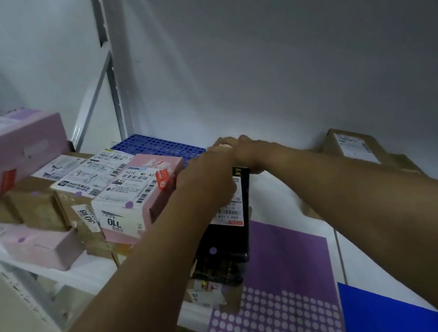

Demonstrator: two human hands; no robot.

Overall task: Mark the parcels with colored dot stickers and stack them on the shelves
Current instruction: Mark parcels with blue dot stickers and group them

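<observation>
A long black parcel (227, 238) with a white shipping label and a purple dot sticker on its top lies on the white shelf (280, 202), pointing away from me. My left hand (208, 176) grips its far left side and my right hand (250, 152) holds its far end; the two hands touch. A purple sticker sheet (283, 298) with many dots peeled off lies on the shelf in front, under the parcel's near end. A pink parcel (137, 195) with a purple dot sits just left of the black one.
Brown cardboard parcels (42, 206) and pink boxes (8, 151) are stacked at left. Another brown parcel (354, 148) rests against the wall at right. A blue perforated board (158, 146) lies at the back. A metal shelf upright (111, 62) rises behind. A blue surface (382, 315) lies bottom right.
</observation>
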